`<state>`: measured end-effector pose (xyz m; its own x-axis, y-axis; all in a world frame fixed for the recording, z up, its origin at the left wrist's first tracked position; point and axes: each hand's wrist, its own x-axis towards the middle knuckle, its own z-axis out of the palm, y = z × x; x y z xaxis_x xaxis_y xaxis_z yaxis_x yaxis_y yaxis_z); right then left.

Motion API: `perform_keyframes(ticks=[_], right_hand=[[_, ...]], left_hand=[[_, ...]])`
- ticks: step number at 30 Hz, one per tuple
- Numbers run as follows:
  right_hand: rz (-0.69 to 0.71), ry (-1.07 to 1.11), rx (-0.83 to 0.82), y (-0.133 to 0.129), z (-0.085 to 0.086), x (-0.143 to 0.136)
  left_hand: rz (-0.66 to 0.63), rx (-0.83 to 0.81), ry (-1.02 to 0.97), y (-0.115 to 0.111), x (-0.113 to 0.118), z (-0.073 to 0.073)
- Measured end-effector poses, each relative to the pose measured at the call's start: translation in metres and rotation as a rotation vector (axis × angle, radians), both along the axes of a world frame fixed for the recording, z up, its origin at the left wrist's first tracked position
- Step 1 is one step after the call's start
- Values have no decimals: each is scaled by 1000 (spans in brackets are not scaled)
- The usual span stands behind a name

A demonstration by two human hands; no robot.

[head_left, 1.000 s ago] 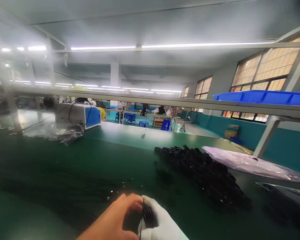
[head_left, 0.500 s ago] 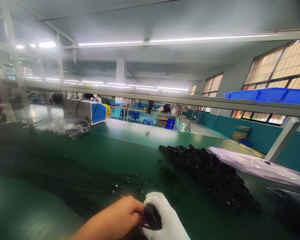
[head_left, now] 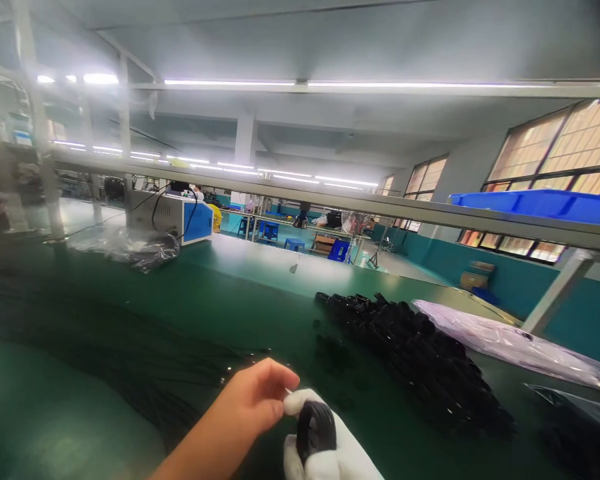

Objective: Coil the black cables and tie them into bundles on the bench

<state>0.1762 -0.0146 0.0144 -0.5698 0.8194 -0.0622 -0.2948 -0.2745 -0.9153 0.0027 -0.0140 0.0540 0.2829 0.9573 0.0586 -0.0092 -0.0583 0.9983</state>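
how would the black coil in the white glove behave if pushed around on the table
The black coil would likely flex and perhaps loosen, since its thin turns lie side by side with no tie visible. Its rounded outline suggests it might roll if stood on edge.

Left hand (head_left: 250, 405): bare, fingers and thumb uncovered
Left forearm (head_left: 200, 450): bare down to the near edge
Right hand (head_left: 347, 445): gloved over fingers, thumb and back
Glove (head_left: 356, 460): plain white, smooth-looking, rounded fingertips
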Motion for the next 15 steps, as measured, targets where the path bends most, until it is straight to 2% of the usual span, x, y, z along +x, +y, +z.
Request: perform_keyframes(ticks=[3,5,8,10,15], right_hand=[[-14,5,2,4,-7,4],[21,45,-33,8,-12,2],[179,182,-173,17,-18,-6],[248,245,-234,22,-23,-12],[117,305,-230,17,-26,-17]], left_hand=[[12,299,391,0,5,2],[53,374,517,4,9,0],[151,328,549,12,12,-6],[167,295,552,15,10,-12],[158,282,548,17,6,-22]])
